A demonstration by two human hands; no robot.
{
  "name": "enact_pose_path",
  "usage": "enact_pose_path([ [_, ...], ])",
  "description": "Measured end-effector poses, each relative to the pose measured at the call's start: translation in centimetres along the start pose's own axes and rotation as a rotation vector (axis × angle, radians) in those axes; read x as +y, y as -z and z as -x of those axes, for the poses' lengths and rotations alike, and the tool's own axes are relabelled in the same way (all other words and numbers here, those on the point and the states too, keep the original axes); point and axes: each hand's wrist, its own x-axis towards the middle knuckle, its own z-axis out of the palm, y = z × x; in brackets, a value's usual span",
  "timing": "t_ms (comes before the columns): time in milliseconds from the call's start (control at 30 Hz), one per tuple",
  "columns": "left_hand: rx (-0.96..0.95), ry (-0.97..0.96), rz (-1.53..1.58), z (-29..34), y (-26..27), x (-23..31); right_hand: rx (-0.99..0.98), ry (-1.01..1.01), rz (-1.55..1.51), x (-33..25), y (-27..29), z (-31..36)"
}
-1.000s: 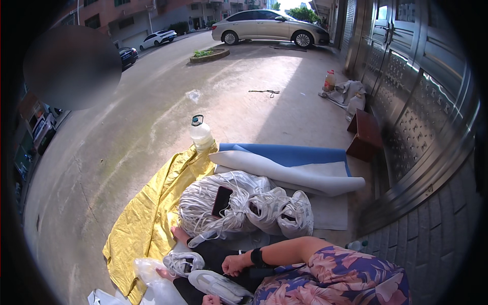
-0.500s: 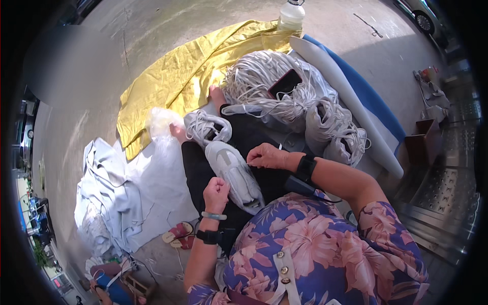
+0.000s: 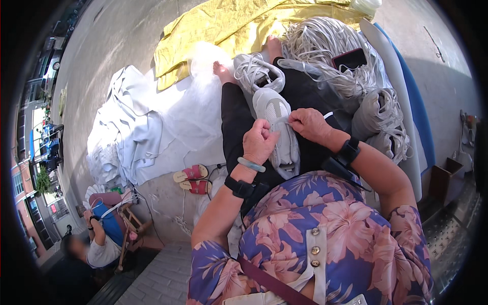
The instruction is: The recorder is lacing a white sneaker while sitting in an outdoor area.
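A white sneaker (image 3: 286,147) lies lengthwise between my thighs, its mesh toe pointing away from me. My left hand (image 3: 260,139) is closed at its left edge, thumb and fingers bent together; what they pinch is too small to make out. Over the front of the lacing, my right hand (image 3: 310,125) pinches a thin white shoelace (image 3: 280,122) between thumb and fingertips. Just beyond the toe, between my shins, rests another white sneaker (image 3: 258,73) with loose laces.
At the far right sits a big heap of white laces (image 3: 325,43), with a dark phone (image 3: 349,59) on it. More laced sneakers (image 3: 378,119) stand nearer. Left are pale cloths (image 3: 124,122) and red sandals (image 3: 191,173). A yellow sheet (image 3: 213,28) spreads beyond; another person (image 3: 104,246) sits lower left.
Both hands have come closer together over the sneaker's front lacing, the left moving up along the shoe. The whole view has shifted, bringing the other person at lower left further into sight.
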Motion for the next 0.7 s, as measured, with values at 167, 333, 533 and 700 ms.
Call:
enact_pose_path([
  [167, -0.009, -0.011, -0.152, -0.4, 0.0, 1.1, 0.037, 0.077, 0.088, 0.0, -0.3, -0.1],
  [333, 0.003, -0.019, -0.13, -0.3, 0.1, 1.0, 0.066, 0.103, 0.09, -0.6, 0.0, 0.0],
  [533, 0.015, -0.029, -0.115, -0.1, -0.1, 0.7, 0.054, 0.116, 0.142, -0.9, -0.5, -0.3],
  [700, 0.026, -0.043, -0.109, 0.0, 0.0, 0.6, 0.013, 0.035, 0.208, -1.6, -0.9, -1.2],
])
